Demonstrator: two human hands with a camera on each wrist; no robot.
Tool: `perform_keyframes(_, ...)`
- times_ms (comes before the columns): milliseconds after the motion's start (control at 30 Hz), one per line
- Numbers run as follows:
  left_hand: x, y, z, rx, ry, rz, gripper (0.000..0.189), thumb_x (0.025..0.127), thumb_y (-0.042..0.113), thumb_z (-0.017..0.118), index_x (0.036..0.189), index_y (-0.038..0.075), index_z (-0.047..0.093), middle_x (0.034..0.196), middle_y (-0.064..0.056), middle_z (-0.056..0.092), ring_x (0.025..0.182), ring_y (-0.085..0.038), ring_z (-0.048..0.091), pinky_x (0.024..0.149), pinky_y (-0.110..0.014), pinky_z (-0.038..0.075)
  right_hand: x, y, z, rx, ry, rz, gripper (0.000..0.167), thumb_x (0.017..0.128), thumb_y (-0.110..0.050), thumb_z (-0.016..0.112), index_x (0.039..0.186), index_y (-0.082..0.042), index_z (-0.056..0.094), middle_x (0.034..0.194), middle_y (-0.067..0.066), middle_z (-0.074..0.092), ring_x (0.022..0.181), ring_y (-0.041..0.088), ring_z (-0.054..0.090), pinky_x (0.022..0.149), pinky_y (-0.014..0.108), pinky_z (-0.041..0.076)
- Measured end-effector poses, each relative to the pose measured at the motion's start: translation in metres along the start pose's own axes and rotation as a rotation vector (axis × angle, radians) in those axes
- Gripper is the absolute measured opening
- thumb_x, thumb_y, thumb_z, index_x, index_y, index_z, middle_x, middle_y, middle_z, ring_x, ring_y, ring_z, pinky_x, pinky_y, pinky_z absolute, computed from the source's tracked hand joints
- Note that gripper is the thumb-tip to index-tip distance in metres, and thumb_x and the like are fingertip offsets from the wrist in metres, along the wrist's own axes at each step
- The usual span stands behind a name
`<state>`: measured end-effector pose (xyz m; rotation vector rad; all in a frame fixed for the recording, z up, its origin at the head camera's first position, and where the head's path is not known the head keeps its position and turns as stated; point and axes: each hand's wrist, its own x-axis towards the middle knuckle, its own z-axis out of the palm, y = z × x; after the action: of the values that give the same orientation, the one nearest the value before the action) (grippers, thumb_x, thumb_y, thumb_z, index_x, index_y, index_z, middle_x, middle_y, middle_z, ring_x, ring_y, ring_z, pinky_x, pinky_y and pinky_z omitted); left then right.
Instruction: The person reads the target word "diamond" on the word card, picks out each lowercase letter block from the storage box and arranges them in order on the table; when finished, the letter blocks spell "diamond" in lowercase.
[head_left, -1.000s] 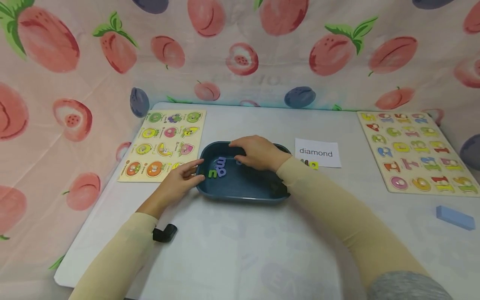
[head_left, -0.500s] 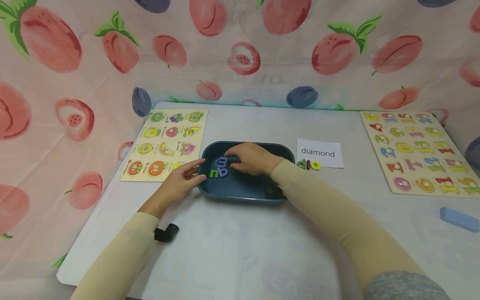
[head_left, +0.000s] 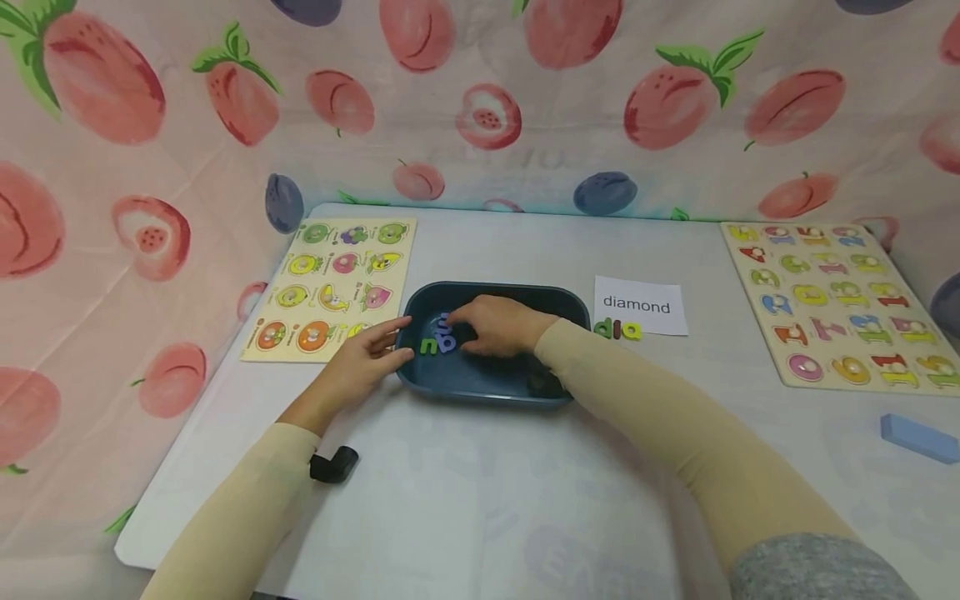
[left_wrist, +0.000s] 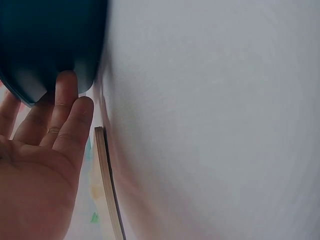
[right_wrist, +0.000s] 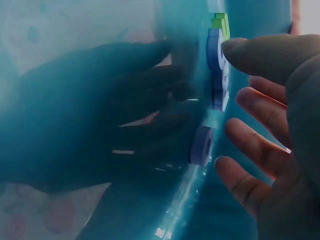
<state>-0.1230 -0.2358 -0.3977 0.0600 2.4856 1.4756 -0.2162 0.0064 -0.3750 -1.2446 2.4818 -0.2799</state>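
Note:
In the head view, a dark teal tray (head_left: 487,392) holds a green letter (head_left: 428,347), a purple round letter (head_left: 446,343) and a purple "m" (head_left: 442,322), partly covered by fingers. My left hand (head_left: 358,367) rests at the tray's left end, its loosely extended fingers against the outer wall in the left wrist view. Inside the tray, my right hand (head_left: 504,326) reaches over the letters with fingers spread. The right wrist view shows its thumb (right_wrist: 237,52) at the purple round letter and another purple letter (right_wrist: 201,145) near the other fingertips.
Right of the tray lies a "diamond" card (head_left: 641,302), with letters spelling "dia" (head_left: 617,330) along its lower edge. A fruit puzzle board (head_left: 330,292) is at the left; a number puzzle board (head_left: 840,304) and a blue block (head_left: 919,438) are at the right.
My right hand has moved left and slightly nearer within the tray, onto the purple letters. The "dia" letters now show fully beside the sleeve. My left hand keeps its place.

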Motion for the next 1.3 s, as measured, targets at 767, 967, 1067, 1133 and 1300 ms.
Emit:
perform_keyframes(767,0.0006,0.0007,0.0002,0.016,0.006,-0.012,0.058,0.098,0.03,0.067,0.151,0.021,0.047,0.153,-0.015,0.043,0.139,-0.034,0.043,0.108,-0.049,0.041,0.0009,0.0026,0.0027,-0.01,-0.005,-0.001,0.045,0.097,-0.025,0.068,0.139,-0.011,0.06,0.132,0.008,0.06,0.124,0.023,0.052,0.11,0.039,0.04)
perform_keyframes(967,0.0009,0.0008,0.001,0.009,0.012,-0.03,0.056,0.098,0.028,0.067,0.151,0.021,0.047,0.153,-0.015,0.043,0.139,-0.033,0.043,0.107,-0.048,0.041,0.0015,0.0023,0.0031,-0.045,0.005,0.019,0.044,0.097,-0.023,0.067,0.139,-0.01,0.059,0.138,0.011,0.056,0.129,0.026,0.05,0.111,0.039,0.039)
perform_keyframes(1067,0.001,0.0005,0.0011,0.009,0.012,-0.033,0.056,0.098,0.027,0.066,0.151,0.021,0.047,0.153,-0.015,0.043,0.139,-0.033,0.043,0.107,-0.048,0.041,0.0014,0.0022,0.004,-0.056,-0.002,0.034,0.046,0.098,-0.025,0.067,0.14,-0.01,0.058,0.142,0.012,0.054,0.132,0.028,0.048,0.112,0.041,0.037)
perform_keyframes(1133,0.0009,0.0006,0.001,0.009,0.009,-0.03,0.056,0.099,0.028,0.066,0.151,0.021,0.047,0.154,-0.015,0.042,0.139,-0.033,0.043,0.108,-0.048,0.041,0.0012,0.0022,0.0046,-0.052,-0.001,0.041,0.046,0.098,-0.026,0.067,0.141,-0.01,0.058,0.141,0.012,0.055,0.131,0.028,0.048,0.112,0.041,0.037)
perform_keyframes(1300,0.0001,0.0015,0.0004,0.006,0.002,-0.022,0.058,0.099,0.029,0.066,0.152,0.02,0.046,0.154,-0.016,0.041,0.14,-0.034,0.04,0.109,-0.049,0.039,0.0009,0.0029,0.005,-0.036,0.024,0.056,0.044,0.098,-0.025,0.067,0.138,-0.008,0.059,0.135,0.013,0.057,0.127,0.027,0.052,0.111,0.039,0.039)
